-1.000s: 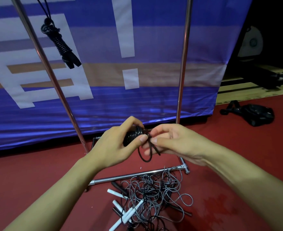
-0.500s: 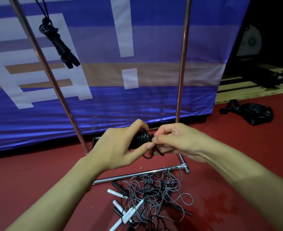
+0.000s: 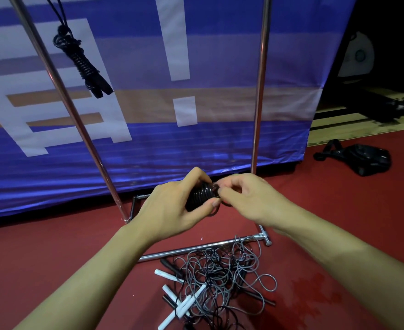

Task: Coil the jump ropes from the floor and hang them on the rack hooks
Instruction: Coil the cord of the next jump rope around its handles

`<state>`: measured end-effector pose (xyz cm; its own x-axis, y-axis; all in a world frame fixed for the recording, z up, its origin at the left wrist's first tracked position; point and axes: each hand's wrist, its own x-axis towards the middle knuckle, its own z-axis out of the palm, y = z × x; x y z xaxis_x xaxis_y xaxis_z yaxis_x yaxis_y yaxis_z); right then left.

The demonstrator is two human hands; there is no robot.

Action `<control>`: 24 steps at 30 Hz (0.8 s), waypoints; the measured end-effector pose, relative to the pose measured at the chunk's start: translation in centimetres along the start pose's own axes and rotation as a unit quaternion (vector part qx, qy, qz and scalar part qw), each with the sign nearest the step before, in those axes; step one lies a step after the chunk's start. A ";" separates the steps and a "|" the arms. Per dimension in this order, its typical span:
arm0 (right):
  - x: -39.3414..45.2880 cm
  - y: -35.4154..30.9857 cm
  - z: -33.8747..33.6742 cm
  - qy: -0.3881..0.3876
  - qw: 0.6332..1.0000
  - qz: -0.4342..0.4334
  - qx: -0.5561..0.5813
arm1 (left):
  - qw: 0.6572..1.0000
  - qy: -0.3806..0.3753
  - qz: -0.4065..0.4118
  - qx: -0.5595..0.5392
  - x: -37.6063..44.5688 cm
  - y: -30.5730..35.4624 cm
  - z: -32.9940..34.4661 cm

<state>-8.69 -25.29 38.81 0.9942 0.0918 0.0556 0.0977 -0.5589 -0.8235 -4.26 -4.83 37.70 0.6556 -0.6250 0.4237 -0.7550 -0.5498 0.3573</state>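
A blue-and-white banner fills the far side of the scene, standing on a red floor. In front of it rises a chrome rack, its two uprights leaning apart and its base bar lying on the floor. A tangled pile of jump ropes, grey and black cord with white and black handles, lies on the floor just near of the base bar. A black bag sits at far right. One coiled black rope hangs at upper left beside the left upright. At centre, the left hand grips a coiled black bundle, thumb and fingers curled round it; the right hand pinches the cord at the bundle's right end.
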 end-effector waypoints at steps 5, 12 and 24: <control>0.7 -0.5 -2.3 0.069 0.990 -0.089 0.086 | 0.997 -0.021 -0.022 -0.069 -0.2 -0.3 -0.3; -0.1 -1.1 -2.4 -0.053 0.979 -0.140 0.141 | 0.989 -0.046 -0.034 -0.135 -0.8 -0.5 -0.3; 0.2 -0.6 -2.0 0.002 0.988 -0.150 -0.023 | 0.978 -0.034 -0.051 -0.200 -0.7 0.0 -0.2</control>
<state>-8.42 -26.58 40.44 0.9206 0.2549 0.2959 0.3895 -0.5446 -0.7427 -4.69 -4.26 37.53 0.7170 -0.6205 0.3177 -0.6198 -0.3589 0.6979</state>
